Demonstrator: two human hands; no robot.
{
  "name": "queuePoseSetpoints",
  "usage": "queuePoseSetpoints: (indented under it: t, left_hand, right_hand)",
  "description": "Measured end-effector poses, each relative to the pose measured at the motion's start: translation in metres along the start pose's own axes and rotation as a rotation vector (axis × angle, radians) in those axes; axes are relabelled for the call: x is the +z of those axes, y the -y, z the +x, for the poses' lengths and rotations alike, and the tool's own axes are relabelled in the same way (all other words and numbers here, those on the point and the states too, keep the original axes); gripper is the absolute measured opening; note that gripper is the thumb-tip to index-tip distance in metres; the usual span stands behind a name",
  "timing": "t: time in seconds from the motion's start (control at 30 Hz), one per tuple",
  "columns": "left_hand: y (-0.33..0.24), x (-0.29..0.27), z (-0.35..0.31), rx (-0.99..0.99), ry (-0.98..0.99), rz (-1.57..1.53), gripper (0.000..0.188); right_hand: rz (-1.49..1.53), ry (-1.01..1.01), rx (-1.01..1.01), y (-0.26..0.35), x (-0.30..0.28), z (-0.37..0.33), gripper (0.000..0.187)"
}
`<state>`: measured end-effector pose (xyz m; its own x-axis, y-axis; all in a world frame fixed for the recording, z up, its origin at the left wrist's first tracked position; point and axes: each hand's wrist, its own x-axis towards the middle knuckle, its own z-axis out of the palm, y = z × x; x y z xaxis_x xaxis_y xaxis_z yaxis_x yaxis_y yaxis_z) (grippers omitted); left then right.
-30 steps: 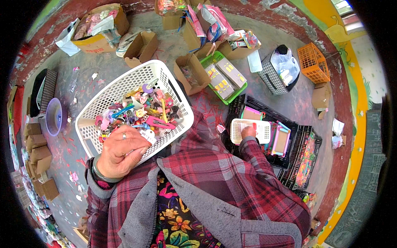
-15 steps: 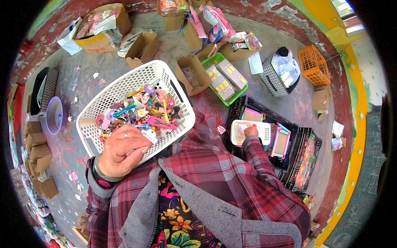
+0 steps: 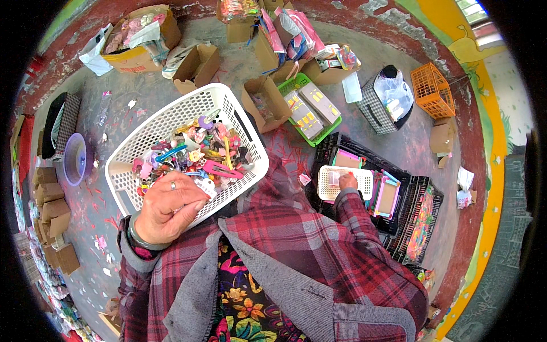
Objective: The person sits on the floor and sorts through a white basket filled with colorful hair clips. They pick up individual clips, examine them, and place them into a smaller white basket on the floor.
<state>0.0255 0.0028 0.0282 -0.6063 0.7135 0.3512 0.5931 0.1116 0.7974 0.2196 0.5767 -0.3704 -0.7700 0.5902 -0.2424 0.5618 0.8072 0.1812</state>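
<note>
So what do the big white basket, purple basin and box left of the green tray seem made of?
White basket: likely moulded plastic, faintly glossy, walls evenly perforated.
Purple basin: probably smooth plastic, its rim evenly coloured.
Box: apparently cardboard, matte brown with thin, flat sides.

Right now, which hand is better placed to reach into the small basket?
Probably the right hand: it is right at the small basket. The left hand is over by the big basket, its fingers pinching a white piece.
</note>
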Motion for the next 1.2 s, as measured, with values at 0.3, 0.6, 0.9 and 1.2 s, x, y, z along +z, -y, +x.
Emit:
queuePoseSetpoints:
  t: [0.3,0.6,0.9,1.2]
  left_hand:
    - [0.0,0.0,0.001,0.011,-0.001,0.006,0.01]
    - [0.004,-0.001,-0.001,0.015,-0.006,-0.016,0.01]
    - [0.001,-0.001,-0.002,-0.009,-0.002,-0.008,0.011]
    - [-0.002,0.0,-0.001,-0.021,0.003,0.012,0.01]
  right_hand:
    - [-0.097,0.202,-0.119,-0.011,-0.007,0.007,0.023]
    - [0.445,0.271,0.063,-0.053,0.027,0.02,0.024]
    - [0.245,0.121,0.222,-0.019,-0.038,0.006,0.029]
    - [0.442,-0.28,0.412,-0.028,-0.159,-0.01,0.025]
